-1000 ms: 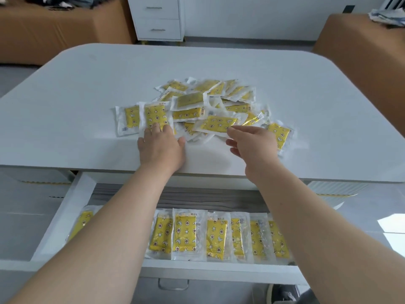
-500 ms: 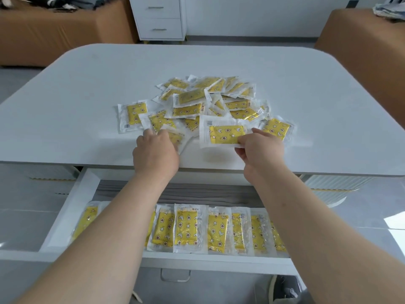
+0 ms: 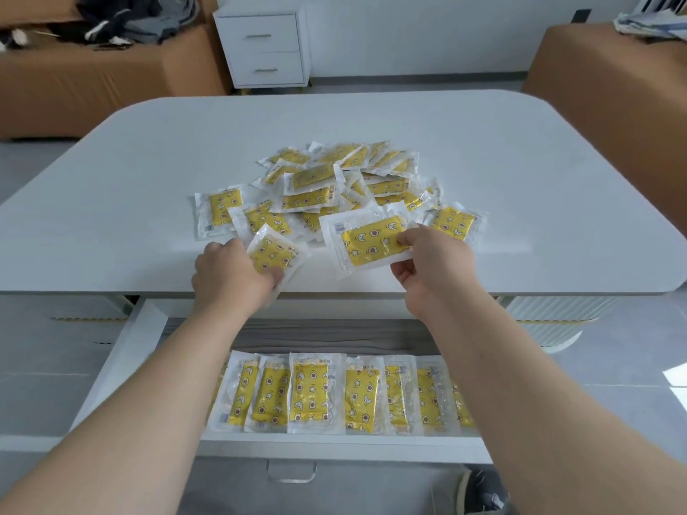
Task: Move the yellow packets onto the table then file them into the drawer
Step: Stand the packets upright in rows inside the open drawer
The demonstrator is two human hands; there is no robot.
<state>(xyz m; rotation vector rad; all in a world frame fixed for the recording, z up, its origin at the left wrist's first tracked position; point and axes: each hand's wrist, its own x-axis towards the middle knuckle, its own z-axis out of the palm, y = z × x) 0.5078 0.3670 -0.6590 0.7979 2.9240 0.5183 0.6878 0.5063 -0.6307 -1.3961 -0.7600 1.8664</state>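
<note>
A heap of yellow packets (image 3: 349,180) in clear wrappers lies on the white table (image 3: 520,172). My left hand (image 3: 230,276) grips one small packet (image 3: 273,250) near the table's front edge, lifted and tilted. My right hand (image 3: 435,262) pinches a larger packet (image 3: 366,241) by its right end, held just above the table in front of the heap. Below the table edge the open drawer (image 3: 122,351) holds a row of several packets (image 3: 334,394) standing side by side.
The drawer's front has a metal handle (image 3: 292,475). A white two-drawer cabinet (image 3: 264,46) stands beyond the table. Brown-covered furniture sits at the back left (image 3: 93,87) and back right (image 3: 609,87). A dark shoe (image 3: 479,492) shows at the bottom.
Both hands have each taken a packet from the heap's front and drawn it up and toward me. The right hand's packet now hangs clear of the heap.
</note>
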